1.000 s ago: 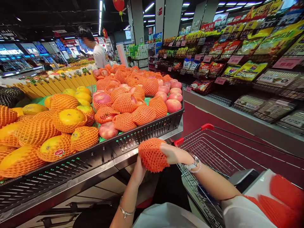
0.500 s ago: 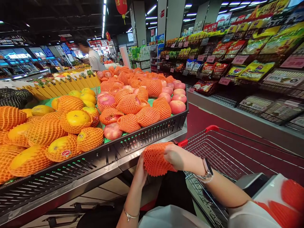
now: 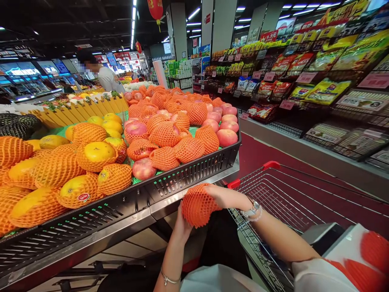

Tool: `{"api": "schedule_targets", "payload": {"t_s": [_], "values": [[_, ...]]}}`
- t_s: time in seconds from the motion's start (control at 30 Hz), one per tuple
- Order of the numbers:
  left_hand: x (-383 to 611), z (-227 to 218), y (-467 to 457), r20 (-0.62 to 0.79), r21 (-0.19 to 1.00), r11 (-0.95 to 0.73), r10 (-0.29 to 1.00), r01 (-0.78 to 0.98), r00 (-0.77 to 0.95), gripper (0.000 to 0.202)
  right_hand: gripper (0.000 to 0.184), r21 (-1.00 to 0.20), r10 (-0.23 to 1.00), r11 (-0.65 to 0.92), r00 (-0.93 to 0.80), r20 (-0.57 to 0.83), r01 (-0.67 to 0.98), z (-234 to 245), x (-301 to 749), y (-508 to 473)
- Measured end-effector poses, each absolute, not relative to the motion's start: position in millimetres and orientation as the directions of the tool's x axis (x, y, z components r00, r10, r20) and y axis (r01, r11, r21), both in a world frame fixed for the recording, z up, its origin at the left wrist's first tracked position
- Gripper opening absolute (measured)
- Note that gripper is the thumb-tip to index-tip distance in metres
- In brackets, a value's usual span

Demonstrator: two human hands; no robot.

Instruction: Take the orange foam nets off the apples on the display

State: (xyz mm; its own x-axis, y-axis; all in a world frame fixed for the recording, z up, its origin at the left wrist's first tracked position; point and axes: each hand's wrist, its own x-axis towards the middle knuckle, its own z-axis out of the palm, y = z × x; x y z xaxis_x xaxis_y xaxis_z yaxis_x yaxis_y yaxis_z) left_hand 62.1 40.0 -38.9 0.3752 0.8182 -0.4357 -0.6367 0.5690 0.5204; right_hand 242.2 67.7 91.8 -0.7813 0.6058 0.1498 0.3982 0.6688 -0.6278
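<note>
Both my hands hold one fruit wrapped in orange foam net (image 3: 197, 205) just below the front edge of the black display crate (image 3: 188, 174). My left hand (image 3: 181, 225) cups it from underneath with curled fingers. Over its top right side my right hand (image 3: 225, 196) is wrapped, a watch on that wrist. What fruit is inside the net is hidden. Netted and bare pink apples (image 3: 226, 137) fill the crate right above my hands.
Yellow-orange fruit in nets (image 3: 95, 154) lie at the left of the stand. A wire shopping cart with red corners (image 3: 282, 194) stands to my right. Snack shelves (image 3: 319, 89) line a red aisle. A person in a white shirt (image 3: 107, 77) stands far back.
My right hand has turned around the netted fruit and back, rotating it between both hands. The fruit stays at about the same place. The person at the back has moved left.
</note>
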Motion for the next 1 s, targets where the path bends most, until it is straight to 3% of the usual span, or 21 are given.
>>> {"api": "schedule_targets", "payload": {"t_s": [0.1, 0.17, 0.37, 0.47, 0.53, 0.7, 0.9, 1.0], "values": [[58, -37, 42, -0.299, 0.499, 0.569, 0.821, -0.654, 0.486, 0.055, 0.018, -0.591, 0.698, 0.641, -0.692, 0.184, 0.489, 98, 241, 70], [52, -36, 44, -0.260, 0.463, 0.563, 0.825, -0.685, 0.502, 0.052, 0.023, -0.550, 0.735, 0.633, -0.646, 0.207, 0.545, 101, 242, 69], [40, -38, 45, -0.276, 0.429, 0.501, 0.865, -0.752, 0.419, 0.059, 0.029, -0.426, 0.598, 0.781, -0.741, 0.304, 0.456, 99, 243, 67], [42, -40, 44, -0.262, 0.388, 0.512, 0.858, -0.766, 0.441, 0.063, 0.050, -0.506, 0.568, 0.770, -0.779, 0.265, 0.390, 95, 240, 69], [44, -40, 43, -0.254, 0.374, 0.528, 0.849, -0.762, 0.464, 0.066, 0.054, -0.551, 0.564, 0.751, -0.787, 0.249, 0.364, 91, 238, 69], [51, -34, 37, -0.355, 0.385, 0.520, 0.846, -0.763, 0.397, 0.067, 0.051, -0.624, 0.573, 0.723, -0.762, 0.302, 0.297, 82, 234, 62], [55, -37, 27, -0.351, 0.530, 0.407, 0.904, -0.744, 0.245, 0.069, 0.039, -0.854, 0.576, 0.504, -0.788, 0.219, 0.131, 81, 216, 55], [55, -41, 30, -0.372, 0.527, 0.390, 0.905, -0.755, 0.208, 0.063, 0.043, -0.872, 0.558, 0.479, -0.802, 0.213, 0.101, 67, 213, 56]]}}
